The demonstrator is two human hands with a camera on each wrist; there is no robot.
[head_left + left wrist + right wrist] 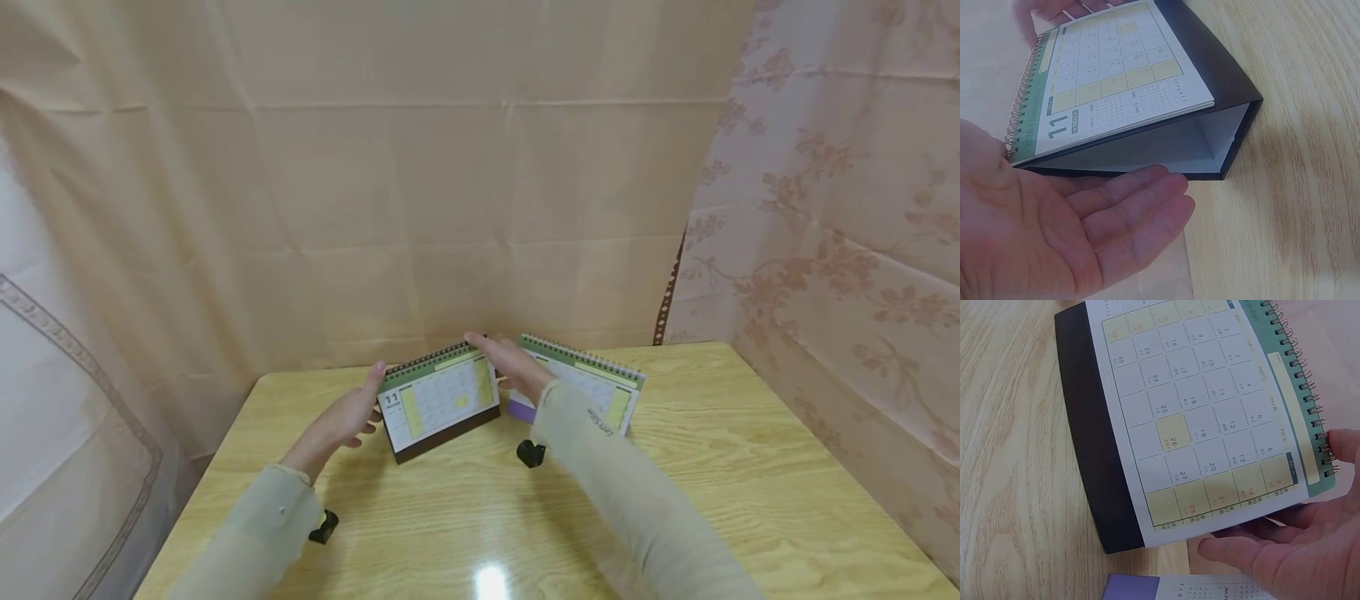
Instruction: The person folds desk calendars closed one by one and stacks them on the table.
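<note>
A desk calendar [438, 400] with a dark base, a green header and a coil along its top stands tilted on the table, showing month 11. My left hand [348, 417] holds its left end, thumb at the coil's corner. In the left wrist view the fingers [1129, 234] of that hand lie loosely bent along the back panel. At the other end my right hand [517, 367] grips the top corner; its thumb [1342, 447] is on the coil and its fingers reach behind the edge. A second calendar [577, 379] with a purple base stands to the right, partly behind the right wrist.
The wooden table [420, 517] has its far edge close to a beige curtain [375, 183]. Floral cloth [847, 250] hangs on the right side, and pale fabric [67, 417] on the left. Small black devices [531, 453] sit by both wrists.
</note>
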